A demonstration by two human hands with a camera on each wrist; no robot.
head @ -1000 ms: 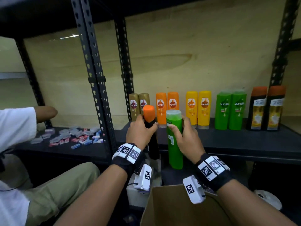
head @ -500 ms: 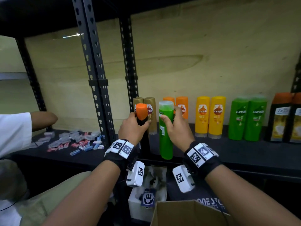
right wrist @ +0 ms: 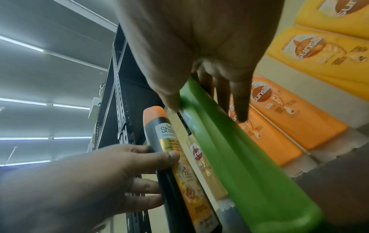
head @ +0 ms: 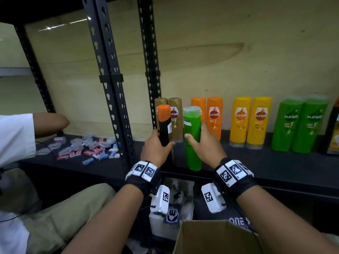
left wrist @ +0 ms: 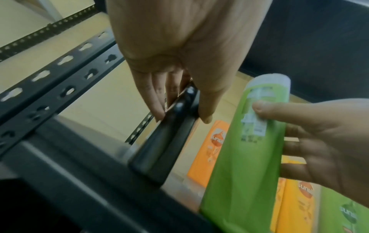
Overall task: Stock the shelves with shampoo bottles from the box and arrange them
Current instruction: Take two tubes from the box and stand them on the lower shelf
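Observation:
My left hand (head: 157, 146) grips a black bottle with an orange cap (head: 163, 123), held upright in front of two gold bottles (head: 175, 118) at the shelf's left end. My right hand (head: 201, 142) grips a green bottle (head: 191, 140) beside it, its base just above the black shelf (head: 256, 162). In the left wrist view the fingers (left wrist: 157, 100) wrap the black bottle (left wrist: 165, 138), with the green bottle (left wrist: 245, 154) to the right. The right wrist view has the green bottle (right wrist: 235, 148) under my fingers (right wrist: 239, 100) and the black bottle (right wrist: 171, 157) on the left. The cardboard box (head: 216, 237) sits below.
Pairs of orange (head: 214, 116), yellow (head: 249, 120) and green bottles (head: 300, 123) stand along the shelf's back. A black upright post (head: 110, 85) divides it from the left shelf with small packets (head: 88, 149). Another person in white (head: 16, 136) sits at left.
Both hands have risen and moved left with their bottles, from below the shelf edge up to the shelf, toward the gold bottles. The view has shifted left.

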